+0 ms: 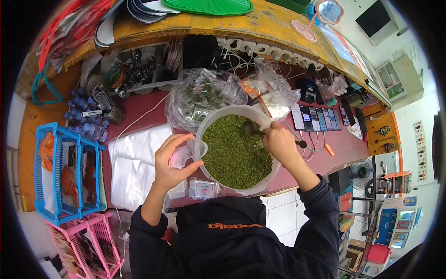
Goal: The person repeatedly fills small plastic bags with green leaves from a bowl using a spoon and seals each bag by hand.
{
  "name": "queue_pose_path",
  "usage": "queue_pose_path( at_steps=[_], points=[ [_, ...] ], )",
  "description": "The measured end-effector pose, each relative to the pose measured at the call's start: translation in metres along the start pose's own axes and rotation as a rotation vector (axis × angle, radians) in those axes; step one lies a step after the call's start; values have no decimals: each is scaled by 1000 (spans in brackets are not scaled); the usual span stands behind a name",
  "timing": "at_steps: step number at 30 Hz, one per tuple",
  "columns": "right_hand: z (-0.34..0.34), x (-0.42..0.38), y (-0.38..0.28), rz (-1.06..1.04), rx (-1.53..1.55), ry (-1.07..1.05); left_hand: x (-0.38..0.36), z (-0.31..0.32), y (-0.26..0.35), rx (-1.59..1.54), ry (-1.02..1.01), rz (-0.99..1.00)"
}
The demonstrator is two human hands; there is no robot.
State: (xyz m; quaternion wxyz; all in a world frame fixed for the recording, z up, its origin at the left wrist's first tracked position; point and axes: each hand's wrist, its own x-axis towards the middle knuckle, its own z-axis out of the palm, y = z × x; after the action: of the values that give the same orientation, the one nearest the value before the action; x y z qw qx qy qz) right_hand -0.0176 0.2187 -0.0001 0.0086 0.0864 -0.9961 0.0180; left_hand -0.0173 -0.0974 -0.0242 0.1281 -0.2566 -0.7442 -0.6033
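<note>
Blue basket [57,179]; pink basket [88,231]; phones [316,119] in a row; flower-shaped mirror [329,11]

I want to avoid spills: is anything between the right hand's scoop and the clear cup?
Nothing visible stands between the scoop and the cup, held by the left hand at the left rim of the tub; chopped greens lie below.

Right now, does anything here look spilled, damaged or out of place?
I see no spill or damage: the chopped greens lie inside the tub, with the spoon in your right hand. Only the white cables look untidy, loosely tangled by the sockets at the back.
</note>
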Motion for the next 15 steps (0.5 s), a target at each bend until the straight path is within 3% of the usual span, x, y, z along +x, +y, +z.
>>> queue_pose_path(
  at_steps=[3,5,7,10,13,14,15],
  points=[
    [31,10,13,94,-236,72,-1,0,-2,7,-13,-12],
    [45,11,-6,117,-269,-272,0,2,0,-7,-3,-2],
    [55,-7,-16,-162,-197,-125,1,-1,0,-12,18,13],
    [16,-30,-35,-298,-70,-104,-3,-9,0,-4,35,-52],
    [-2,-23,-30,-269,-86,-150,-6,-15,-9,-25,16,-96],
    [-1,-11,-29,-138,-93,-151,-6,-14,-10,-49,19,-102],
    [8,4,-23,-117,-113,-56,-4,-12,-9,-53,6,-100]
  ],
)
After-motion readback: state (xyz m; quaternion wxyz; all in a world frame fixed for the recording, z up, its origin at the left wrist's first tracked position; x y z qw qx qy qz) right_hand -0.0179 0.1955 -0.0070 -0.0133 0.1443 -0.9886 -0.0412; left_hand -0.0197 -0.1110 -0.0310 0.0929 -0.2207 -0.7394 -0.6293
